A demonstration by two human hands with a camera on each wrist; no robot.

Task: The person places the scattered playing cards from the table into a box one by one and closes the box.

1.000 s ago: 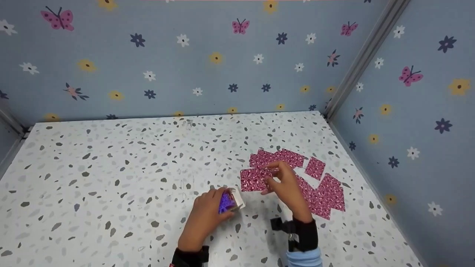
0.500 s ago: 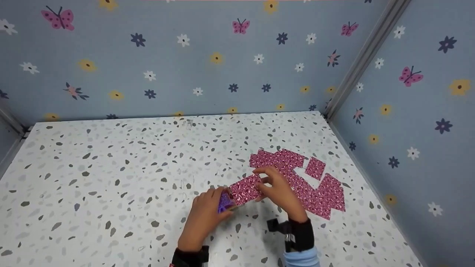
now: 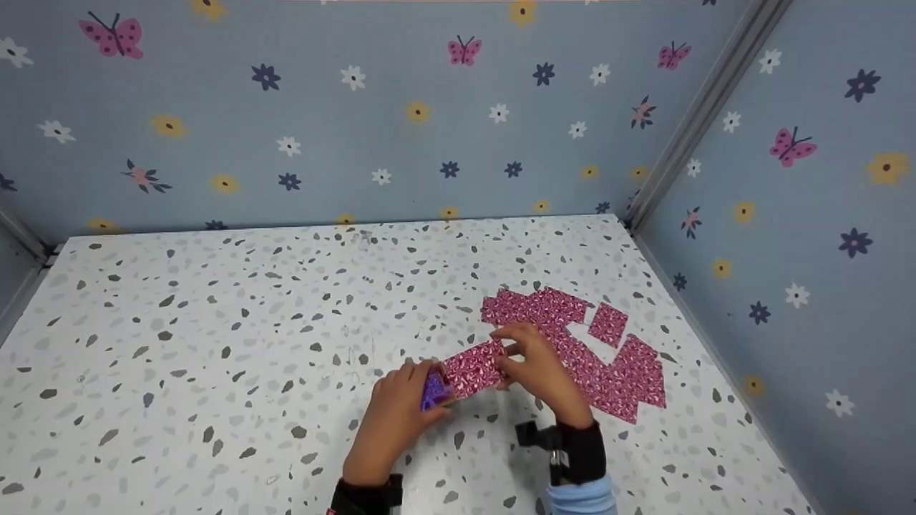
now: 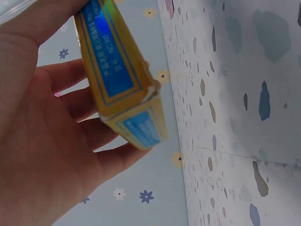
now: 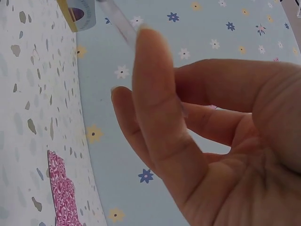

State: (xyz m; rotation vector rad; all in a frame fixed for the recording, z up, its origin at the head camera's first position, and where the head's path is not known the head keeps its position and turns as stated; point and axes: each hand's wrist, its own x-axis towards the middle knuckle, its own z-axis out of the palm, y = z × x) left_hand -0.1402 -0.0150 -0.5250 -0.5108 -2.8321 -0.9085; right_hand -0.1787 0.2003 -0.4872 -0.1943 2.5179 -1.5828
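My left hand grips a small card box, purple on its upper face in the head view. From the left wrist, the same box shows yellow edges and blue printed panels, with fingers behind it and the thumb along its near side. My right hand pinches a pink patterned playing card by its right end. The card's left end meets the box's open end. Seen edge-on in the right wrist view, the card runs from the fingertips toward the box.
Several pink patterned playing cards lie spread and overlapping on the speckled white table, right of the hands. One card lies a little apart at the back. Blue flowered walls stand behind and at the right.
My right hand has lifted a card from the left of the spread and brought it left to the box's end. The left hand and box stay in place.
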